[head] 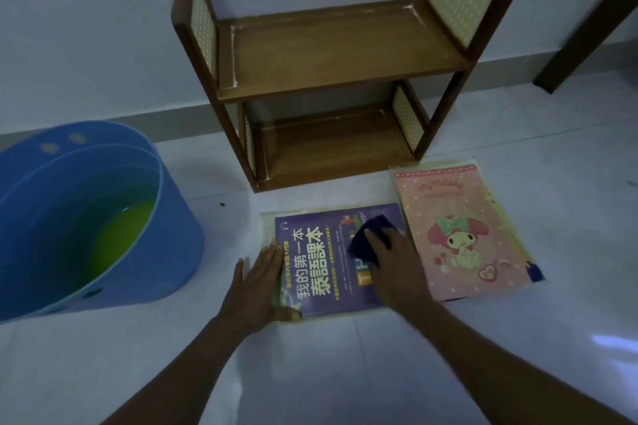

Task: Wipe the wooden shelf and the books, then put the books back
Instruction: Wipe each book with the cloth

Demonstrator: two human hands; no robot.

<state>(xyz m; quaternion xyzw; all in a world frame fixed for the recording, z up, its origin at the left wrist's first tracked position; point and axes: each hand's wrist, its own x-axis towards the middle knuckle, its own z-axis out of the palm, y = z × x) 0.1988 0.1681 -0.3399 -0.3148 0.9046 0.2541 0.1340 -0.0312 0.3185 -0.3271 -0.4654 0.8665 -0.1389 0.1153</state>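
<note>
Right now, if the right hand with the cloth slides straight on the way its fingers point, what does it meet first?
The right hand points up and left across the purple book. Past that book's far edge there is bare floor, then probably the shelf's bottom board. The pink book lies off to the side.

White tiled floor (448, 348) carries: wooden shelf (331, 55) by wall, blue bucket (103, 217) at left w/ greenish water, purple book (331, 262), pink book (459, 231) atop other books, touching.

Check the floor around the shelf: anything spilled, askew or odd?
No spill shows. The pink book lies tilted on a stack, with edges fanned out beneath. White streaks mark the wooden shelf along its board edges. A dark speck sits on the floor.
</note>
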